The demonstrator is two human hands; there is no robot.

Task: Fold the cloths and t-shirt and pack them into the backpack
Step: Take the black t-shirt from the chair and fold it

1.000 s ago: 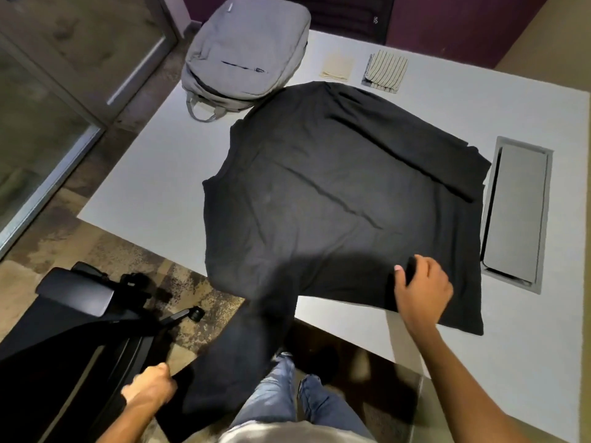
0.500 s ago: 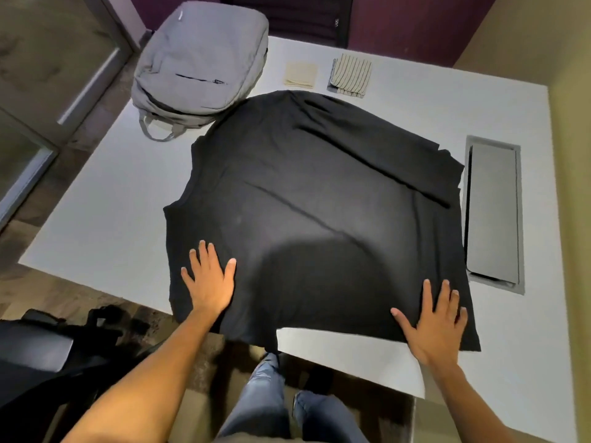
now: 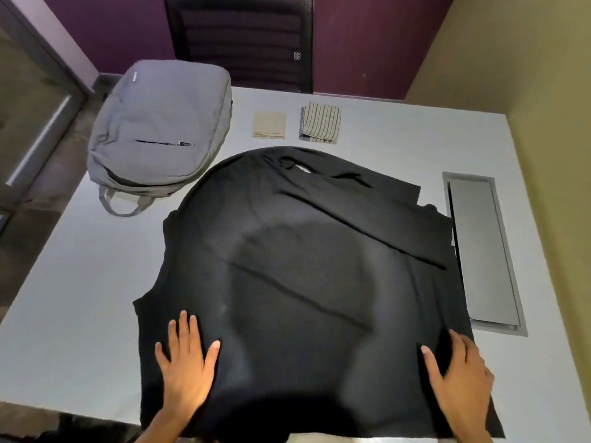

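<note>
A black t-shirt [image 3: 303,276] lies spread over the middle of the white table [image 3: 73,298], its lower hem at the near edge. My left hand [image 3: 185,366] rests flat on its near left part, fingers apart. My right hand [image 3: 457,375] lies flat on its near right corner. A grey backpack [image 3: 160,132] lies closed at the far left of the table. Beside it sit a folded beige cloth [image 3: 269,125] and a folded striped cloth [image 3: 320,123].
A grey cable hatch [image 3: 483,251] is set into the table at the right. A dark chair [image 3: 243,43] stands behind the far edge against a purple wall. A glass door is at the left and a yellow wall at the right.
My left hand came up from below the table and landed flat on the shirt. Both hands slid along the near hem. The view shifted up and closer over the table.
</note>
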